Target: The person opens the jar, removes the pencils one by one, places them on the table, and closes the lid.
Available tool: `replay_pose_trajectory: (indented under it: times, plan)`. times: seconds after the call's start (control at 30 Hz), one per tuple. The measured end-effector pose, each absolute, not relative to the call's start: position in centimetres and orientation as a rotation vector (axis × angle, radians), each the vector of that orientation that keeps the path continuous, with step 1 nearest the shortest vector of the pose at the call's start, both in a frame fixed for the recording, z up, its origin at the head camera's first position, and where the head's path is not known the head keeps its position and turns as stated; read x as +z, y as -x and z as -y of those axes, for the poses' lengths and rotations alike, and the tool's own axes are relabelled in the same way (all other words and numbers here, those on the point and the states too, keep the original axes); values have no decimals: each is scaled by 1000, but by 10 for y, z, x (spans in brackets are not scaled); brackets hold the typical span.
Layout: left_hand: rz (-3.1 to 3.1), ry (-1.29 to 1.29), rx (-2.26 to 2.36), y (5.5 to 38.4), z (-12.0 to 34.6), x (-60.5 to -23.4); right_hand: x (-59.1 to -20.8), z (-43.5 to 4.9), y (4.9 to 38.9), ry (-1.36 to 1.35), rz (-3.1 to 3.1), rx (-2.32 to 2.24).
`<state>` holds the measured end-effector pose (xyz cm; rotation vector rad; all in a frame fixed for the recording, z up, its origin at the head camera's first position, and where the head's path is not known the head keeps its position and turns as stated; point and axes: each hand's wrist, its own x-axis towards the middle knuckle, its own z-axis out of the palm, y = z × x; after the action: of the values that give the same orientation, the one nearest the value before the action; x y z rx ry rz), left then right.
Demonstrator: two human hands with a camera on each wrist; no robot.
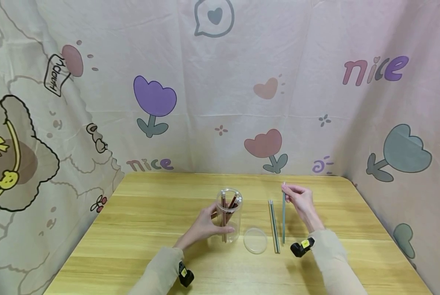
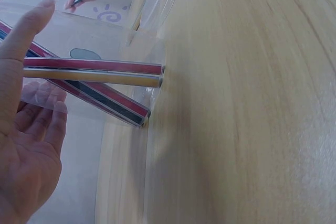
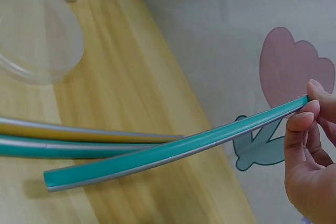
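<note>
My left hand [image 1: 206,224] grips a clear plastic jar [image 1: 236,233] standing on the table, thumb on the near side and fingers round the far side. Inside lean several striped pencils [image 2: 94,65], red, dark and yellowish, their pale ends up near the open rim. On the right, my right hand [image 1: 300,200] pinches a teal striped pencil [image 3: 173,144] by its top end between thumb and fingertips. That pencil hangs nearly upright, its lower end close over the table. Beside it lie two pencils [image 1: 274,227] side by side, one teal and one yellow.
A round clear lid [image 1: 255,241] lies flat on the wooden table [image 1: 146,221], between the jar and the lying pencils. A printed cloth [image 1: 212,82] with flowers hangs behind the table and along both sides. Each wrist carries a small black camera [image 1: 185,275].
</note>
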<state>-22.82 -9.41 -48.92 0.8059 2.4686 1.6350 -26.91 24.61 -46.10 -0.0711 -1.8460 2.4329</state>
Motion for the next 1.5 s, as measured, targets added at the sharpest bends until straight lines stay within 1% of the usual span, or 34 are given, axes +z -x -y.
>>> replay_pose_trajectory:
  times: [0.57, 0.87, 1.5]
  plan:
    - [-2466, -800, 1640, 228, 93, -488, -474, -243, 269, 139, 2099, 2281]
    - [-2468, -804, 1639, 228, 94, -489, -482, -245, 270, 234, 2153, 2283]
    - [-2454, -805, 1663, 228, 94, -490, -491, -250, 272, 172, 2331, 2299]
